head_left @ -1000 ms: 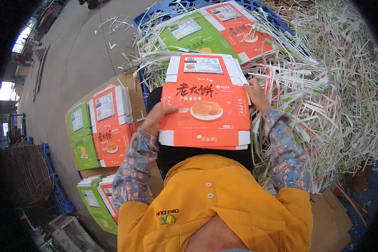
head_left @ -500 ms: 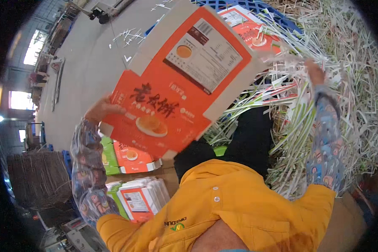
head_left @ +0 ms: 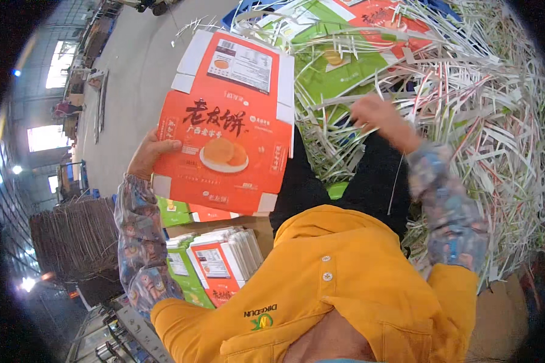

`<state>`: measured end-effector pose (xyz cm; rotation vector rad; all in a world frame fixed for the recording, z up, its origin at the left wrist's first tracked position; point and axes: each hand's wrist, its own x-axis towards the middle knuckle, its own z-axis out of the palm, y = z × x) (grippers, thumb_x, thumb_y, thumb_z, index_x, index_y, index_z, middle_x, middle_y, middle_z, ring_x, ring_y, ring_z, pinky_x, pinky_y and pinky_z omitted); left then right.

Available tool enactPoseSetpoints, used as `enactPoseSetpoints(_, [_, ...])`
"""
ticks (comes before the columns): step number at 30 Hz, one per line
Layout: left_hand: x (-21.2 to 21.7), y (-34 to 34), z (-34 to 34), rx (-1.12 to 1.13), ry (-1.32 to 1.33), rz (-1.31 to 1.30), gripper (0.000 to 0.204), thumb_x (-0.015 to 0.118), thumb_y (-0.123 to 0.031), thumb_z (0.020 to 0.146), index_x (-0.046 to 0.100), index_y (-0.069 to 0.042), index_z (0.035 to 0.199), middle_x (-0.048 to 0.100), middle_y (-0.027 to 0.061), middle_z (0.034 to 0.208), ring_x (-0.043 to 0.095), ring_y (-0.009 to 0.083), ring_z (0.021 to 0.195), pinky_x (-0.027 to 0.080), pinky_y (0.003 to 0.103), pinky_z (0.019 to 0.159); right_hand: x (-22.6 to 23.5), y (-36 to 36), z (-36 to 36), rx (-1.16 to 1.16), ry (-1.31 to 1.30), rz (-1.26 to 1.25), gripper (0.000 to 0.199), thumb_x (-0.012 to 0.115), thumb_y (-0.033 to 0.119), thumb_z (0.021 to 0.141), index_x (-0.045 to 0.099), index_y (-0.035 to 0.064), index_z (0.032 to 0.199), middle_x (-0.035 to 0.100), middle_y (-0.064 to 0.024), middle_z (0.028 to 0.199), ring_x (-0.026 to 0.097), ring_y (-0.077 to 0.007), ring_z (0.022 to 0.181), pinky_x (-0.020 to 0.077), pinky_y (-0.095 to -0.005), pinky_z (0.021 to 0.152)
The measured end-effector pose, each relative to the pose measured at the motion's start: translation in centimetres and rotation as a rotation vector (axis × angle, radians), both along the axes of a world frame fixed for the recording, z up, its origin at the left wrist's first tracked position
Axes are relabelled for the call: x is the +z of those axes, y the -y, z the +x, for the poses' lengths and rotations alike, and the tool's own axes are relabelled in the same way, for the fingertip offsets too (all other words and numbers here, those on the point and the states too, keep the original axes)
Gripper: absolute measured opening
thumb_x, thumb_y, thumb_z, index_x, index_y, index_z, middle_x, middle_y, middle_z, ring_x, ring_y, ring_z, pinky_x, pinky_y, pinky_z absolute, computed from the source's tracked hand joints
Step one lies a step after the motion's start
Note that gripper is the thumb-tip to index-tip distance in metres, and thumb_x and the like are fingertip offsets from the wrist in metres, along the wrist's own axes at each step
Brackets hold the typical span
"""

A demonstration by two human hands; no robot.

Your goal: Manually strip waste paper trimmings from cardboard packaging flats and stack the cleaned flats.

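My left hand point(head_left: 149, 152) grips an orange flat carton blank point(head_left: 264, 132) by its left edge, thumb on the printed face. The blank has white flaps, a picture of round cakes on a plate, and a label panel. My right hand point(head_left: 386, 121) is raised over the shredded paper strips point(head_left: 460, 121), blurred by motion, with its fingers partly curled; whether it holds anything I cannot make out. Beyond it, green carton blanks point(head_left: 345, 75) and another orange blank point(head_left: 399, 21) lie partly under strips.
Below my left forearm stand stacked orange and green blanks point(head_left: 215, 266), with more blanks point(head_left: 172, 215) just beyond. A blue plastic crate point(head_left: 245, 9) shows at the far side. On the left are a pile of brown cardboard point(head_left: 72, 242) and grey floor point(head_left: 127, 78). Strips heap along the right.
The orange blank has come closer and more upright in my left hand, uncovering green blanks behind. My right hand has swung inward and nearer from the far right strips.
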<state>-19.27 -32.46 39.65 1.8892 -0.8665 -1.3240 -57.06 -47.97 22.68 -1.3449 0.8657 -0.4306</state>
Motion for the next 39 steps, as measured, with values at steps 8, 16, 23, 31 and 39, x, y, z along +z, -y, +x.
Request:
enactPoseSetpoints(8, [-1.1,-1.8,0.4,0.098,-0.041,-0.054,0.041,0.061,-0.002,0.066,0.048,0.001,0.104,0.058,0.0093,0.094,0.057,0.0159,0.08,0.047,0.029,0.071,-6.1,-7.4,10.0,0.093,0.253,0.58,0.028,0.049,0.033,0.081,0.048,0.0051,0.083,0.053,-0.0044,0.069,0.054,-0.0121,0.056,0.0457,-0.0223,0.048])
enactPoseSetpoints(16, [-1.8,-1.7,1.6,0.075,-0.041,-0.004,0.044,0.061,-0.002,0.064,0.047,0.0,0.106,0.058,0.008,0.095,0.057,0.0149,0.079,0.047,0.028,0.072,-6.0,-7.2,9.5,0.107,0.369,0.648,0.022,0.05,0.026,0.082,0.047,0.0052,0.074,0.052,-0.0039,0.062,0.054,-0.0125,0.049,0.0448,-0.0224,0.043])
enactPoseSetpoints(23, [-0.9,-1.2,1.9,0.012,-0.009,0.02,0.054,0.063,-0.001,0.061,0.043,-0.001,0.112,0.056,0.0067,0.099,0.054,0.0141,0.086,0.044,0.027,0.075,-8.7,-0.1,0.9,0.334,-0.374,-0.605,0.021,0.051,0.021,0.074,0.046,0.0008,0.07,0.051,-0.0167,0.064,0.051,-0.0315,0.057,0.0376,-0.0389,0.049])
enactPoseSetpoints(31, [1.2,-0.7,2.1,-0.081,-0.008,0.116,0.052,0.063,0.0,0.061,0.045,0.0,0.11,0.056,0.0066,0.099,0.054,0.0139,0.087,0.044,0.028,0.075,-11.4,20.1,-14.2,-0.137,-0.94,-1.054,0.023,0.038,0.015,0.077,0.053,0.0134,0.095,0.054,-0.016,0.08,0.054,-0.0323,0.076,0.0403,-0.043,0.064])
enactPoseSetpoints(39, [1.7,-10.8,6.7,-0.148,0.141,0.144,0.026,0.06,0.001,0.067,0.056,0.003,0.092,0.06,0.0056,0.087,0.055,0.012,0.079,0.044,0.026,0.072,-8.4,46.9,-55.2,-0.438,-1.252,-1.343,0.022,0.046,0.024,0.078,0.05,0.004,0.086,0.055,-0.0187,0.085,0.052,-0.0357,0.078,0.04,-0.0454,0.066])
